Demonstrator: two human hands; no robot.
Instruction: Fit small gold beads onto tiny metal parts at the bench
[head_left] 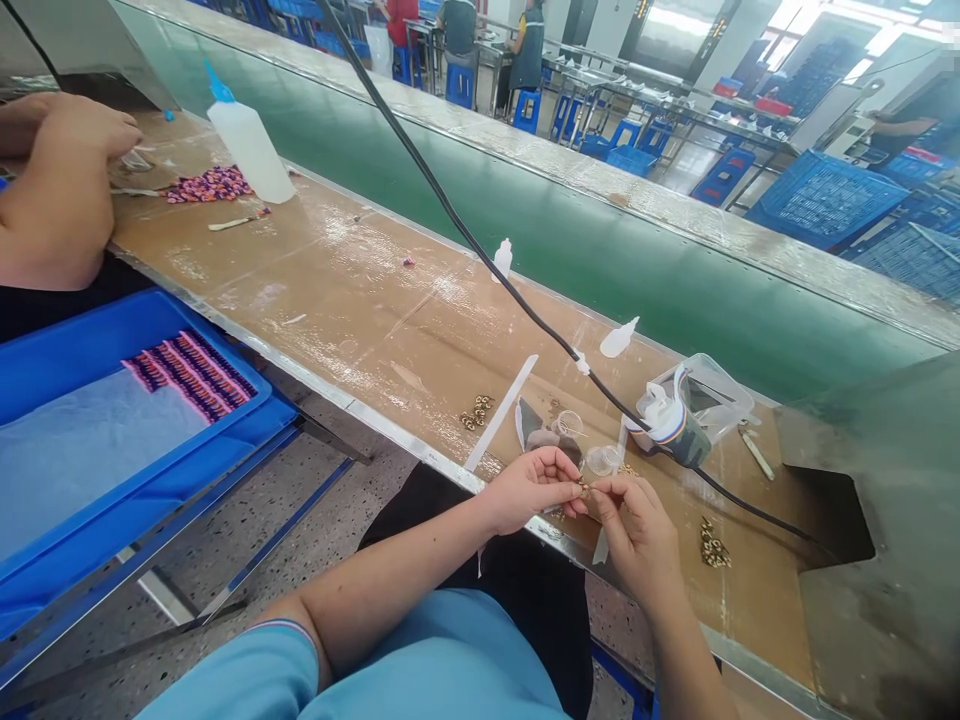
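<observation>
My left hand (536, 488) and my right hand (634, 520) meet over the front edge of the bench, fingertips pinched together. Between them is a tiny gold-coloured piece (584, 487), too small to make out its kind; both hands seem to grip it. Just beyond lie small round clear dishes, one dish (600, 460) right behind my fingers and another dish (569, 424) farther back. A pile of small brassy pieces (476, 412) sits to the left of my hands, and a second brassy pile (714, 543) lies to the right.
A black cable (450, 205) slants across the bench. Small white squeeze bottles (619, 338), a clear plastic box (724, 395) and a large bottle (251, 150) stand along it. At left are another person's arm (64, 190) and a blue tray (247, 400). A metal housing (885, 480) bounds the right.
</observation>
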